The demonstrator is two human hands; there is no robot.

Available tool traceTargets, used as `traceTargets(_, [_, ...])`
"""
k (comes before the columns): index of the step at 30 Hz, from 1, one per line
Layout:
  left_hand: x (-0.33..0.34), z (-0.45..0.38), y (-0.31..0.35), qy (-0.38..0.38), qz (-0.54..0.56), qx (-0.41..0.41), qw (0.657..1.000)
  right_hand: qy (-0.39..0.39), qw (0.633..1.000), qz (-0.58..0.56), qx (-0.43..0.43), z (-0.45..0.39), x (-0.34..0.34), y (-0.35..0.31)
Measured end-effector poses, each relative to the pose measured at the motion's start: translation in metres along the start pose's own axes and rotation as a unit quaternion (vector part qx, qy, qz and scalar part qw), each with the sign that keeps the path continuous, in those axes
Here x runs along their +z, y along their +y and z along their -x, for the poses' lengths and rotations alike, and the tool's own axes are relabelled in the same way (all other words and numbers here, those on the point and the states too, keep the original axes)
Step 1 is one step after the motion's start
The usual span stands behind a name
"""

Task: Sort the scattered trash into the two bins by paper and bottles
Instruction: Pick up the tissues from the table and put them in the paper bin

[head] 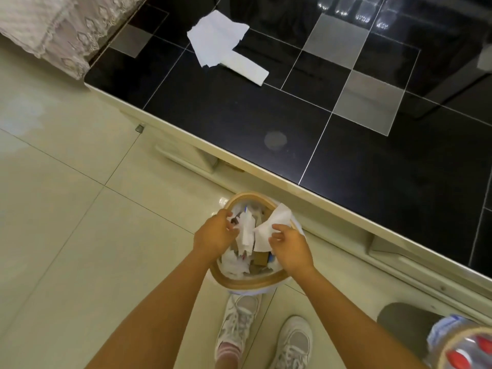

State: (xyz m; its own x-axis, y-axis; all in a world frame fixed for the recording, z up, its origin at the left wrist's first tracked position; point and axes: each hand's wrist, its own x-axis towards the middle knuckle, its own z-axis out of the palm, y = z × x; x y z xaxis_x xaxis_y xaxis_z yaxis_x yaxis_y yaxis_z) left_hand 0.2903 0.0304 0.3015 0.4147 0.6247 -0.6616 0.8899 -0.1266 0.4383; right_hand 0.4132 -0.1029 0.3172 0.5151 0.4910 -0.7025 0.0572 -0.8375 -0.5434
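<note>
- Head view: a round bin (253,282) with a tan rim stands on the pale floor (66,222) at about 6 o'clock in the frame, just beside the edge of a low black tiled table (359,169). It holds crumpled paper and some brown scraps.
- The left hand (213,235) is over the bin's 9 o'clock side, fingers curled, pinching a narrow strip of white paper (246,233) that hangs down into the bin.
- The right hand (291,246) is over the bin's 3 o'clock side, fingers bent, gripping the lower edge of a wider white paper sheet (274,222) that stands up at about 1 o'clock of the bin's opening.
- More white paper (221,41) lies flat on the table at 12 o'clock, well apart from both hands.
- A second bin (463,350) at 4 o'clock is cut off by the frame's corner; red caps (458,359) show inside, on what look like bottles, hard to make out.
- Two white shoes (237,323) stand at 6 o'clock, just below the first bin.
- A lace cloth (50,27) hangs at 10 o'clock.
- What lies deep in the first bin is partly hidden by both hands.
</note>
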Motion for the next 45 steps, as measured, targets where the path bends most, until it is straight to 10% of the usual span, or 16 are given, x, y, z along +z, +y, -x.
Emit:
traceTargets(10, [-0.106, 0.02, 0.073, 0.3, 0.119, 0.223, 0.92, 0.268, 0.862, 0.099, -0.418, 0.023, -0.042, -0.128])
traceTargets(24, [-0.237, -0.11, 0.119, 0.257, 0.017, 0.21, 0.943, 0.127, 0.934, 0.219, -0.253, -0.092, -0.088, -0.282])
traceTargets(32, [-0.26, -0.162, 0.121, 0.128, -0.192, 0.204, 0.952, 0.123, 0.975, 0.039, -0.18, -0.136, -0.065, -0.308])
traceTargets(39, [-0.251, -0.163, 0.103, 0.118, -0.08, 0.352, 0.925, 0.142, 0.925, 0.211, -0.281, -0.159, -0.064, -0.315])
traceTargets(45, [-0.25, -0.15, 0.092, 0.104, 0.173, 0.243, 0.949, 0.148, 0.913, 0.279, -0.258, -0.158, -0.068, -0.311])
